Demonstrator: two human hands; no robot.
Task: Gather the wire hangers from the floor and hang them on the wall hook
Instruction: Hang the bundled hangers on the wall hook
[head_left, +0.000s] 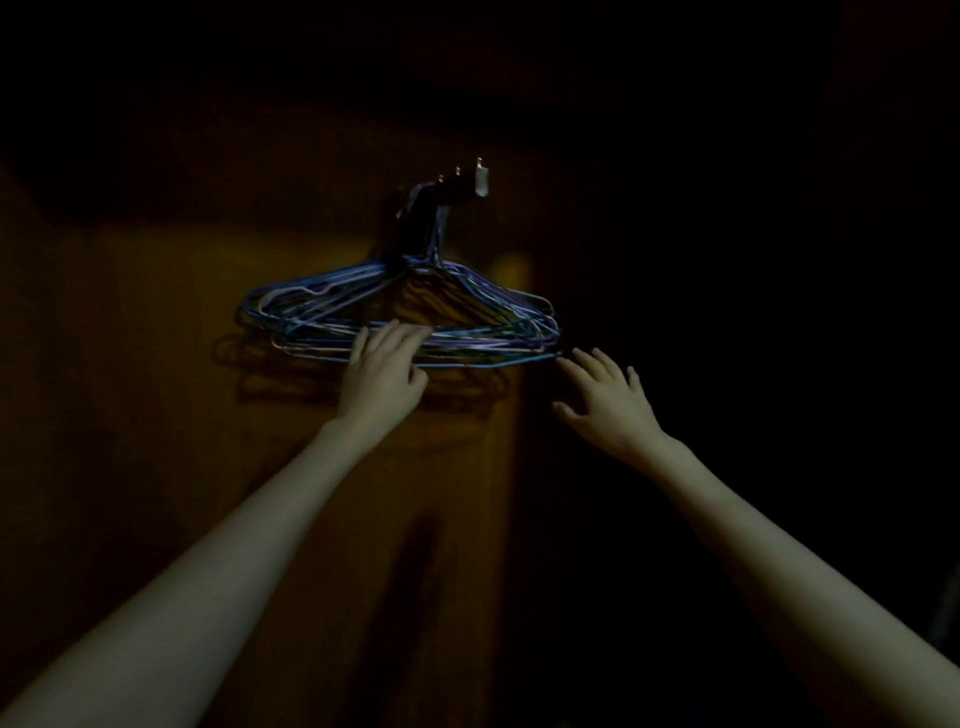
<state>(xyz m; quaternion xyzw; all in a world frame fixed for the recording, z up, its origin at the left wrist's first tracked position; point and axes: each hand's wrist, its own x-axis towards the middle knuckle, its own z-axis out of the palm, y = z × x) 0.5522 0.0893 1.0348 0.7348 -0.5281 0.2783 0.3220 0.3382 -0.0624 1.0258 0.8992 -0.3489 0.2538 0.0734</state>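
Note:
A bundle of several blue, purple and white wire hangers (311, 317) hangs from a wall hook (480, 179) on a dim brown wall. Their necks bunch together just under the hook. My left hand (384, 369) rests with straight fingers against the bottom bars near the middle of the bundle. My right hand (602, 395) is spread open at the bundle's lower right corner, its fingertips at or just short of the wire ends; it holds nothing.
The room is very dark. The brown wall panel (156, 415) carries the hangers' shadow below the bundle. A vertical edge (522, 467) separates it from black space on the right. A row of small metal pegs (449, 174) sits beside the hook.

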